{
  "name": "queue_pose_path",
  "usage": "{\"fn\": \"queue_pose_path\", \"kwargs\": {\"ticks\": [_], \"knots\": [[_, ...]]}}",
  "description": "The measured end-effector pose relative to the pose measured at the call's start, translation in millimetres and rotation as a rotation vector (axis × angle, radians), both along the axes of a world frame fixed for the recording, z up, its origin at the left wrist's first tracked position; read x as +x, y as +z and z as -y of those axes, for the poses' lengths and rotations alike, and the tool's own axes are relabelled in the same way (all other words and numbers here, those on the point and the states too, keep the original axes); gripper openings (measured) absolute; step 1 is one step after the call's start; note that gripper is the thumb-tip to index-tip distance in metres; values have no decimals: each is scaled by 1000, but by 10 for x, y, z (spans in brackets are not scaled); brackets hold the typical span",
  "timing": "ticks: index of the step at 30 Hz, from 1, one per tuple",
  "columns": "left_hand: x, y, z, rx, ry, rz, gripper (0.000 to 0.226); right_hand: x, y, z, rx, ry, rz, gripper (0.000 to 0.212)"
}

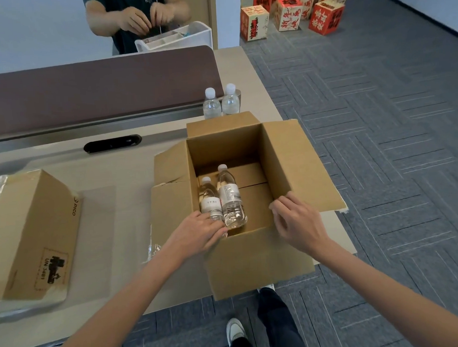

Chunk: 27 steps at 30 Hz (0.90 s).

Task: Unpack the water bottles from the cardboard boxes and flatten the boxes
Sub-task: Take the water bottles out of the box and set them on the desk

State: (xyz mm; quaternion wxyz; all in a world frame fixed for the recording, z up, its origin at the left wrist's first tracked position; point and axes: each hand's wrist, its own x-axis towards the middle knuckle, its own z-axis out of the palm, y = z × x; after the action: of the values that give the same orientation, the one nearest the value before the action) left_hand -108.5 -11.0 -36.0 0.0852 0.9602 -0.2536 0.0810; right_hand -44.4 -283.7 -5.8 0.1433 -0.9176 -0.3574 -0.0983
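Fingers (217, 224) of the left hand (199, 232) curl round the base of a clear plastic water bottle (209, 200) lying inside the open brown cardboard box (252, 259) on the beige tabletop (133, 172); the right hand (295, 223) bends its fingers at the box's right wall, grip unclear.

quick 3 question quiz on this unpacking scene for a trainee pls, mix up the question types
1. Multiple choice: how many water bottles are in the open box? A one, B two, C four.
2. True or false: the two bottles on the table behind that box stand upright with caps on.
3. Short answer: which hand reaches into the box to the bottles?
Key: 1 B. 2 true. 3 the left hand; the right hand is at the box's right rim.
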Motion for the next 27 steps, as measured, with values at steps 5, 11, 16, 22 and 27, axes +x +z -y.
{"fn": "queue_pose_path", "kwargs": {"ticks": [5,11,16,22,27], "knots": [[37,-9,-146,26,194,27,31,236,42,-514,31,-133,-211,12],[-56,-42,-161,-65,265,2,26,602,-244,-968,46,-390,-798,37],[-60,-25,-130,-59,292,-61,24,722,-563,-1190,132,-487,-1044,70],[-48,-12,-135,-53,313,-115,27,778,-748,-1336,127,-543,-1094,77],[-25,10,-118,-117,325,-105,20,985,-695,-1309,160,-533,-905,77]]}}
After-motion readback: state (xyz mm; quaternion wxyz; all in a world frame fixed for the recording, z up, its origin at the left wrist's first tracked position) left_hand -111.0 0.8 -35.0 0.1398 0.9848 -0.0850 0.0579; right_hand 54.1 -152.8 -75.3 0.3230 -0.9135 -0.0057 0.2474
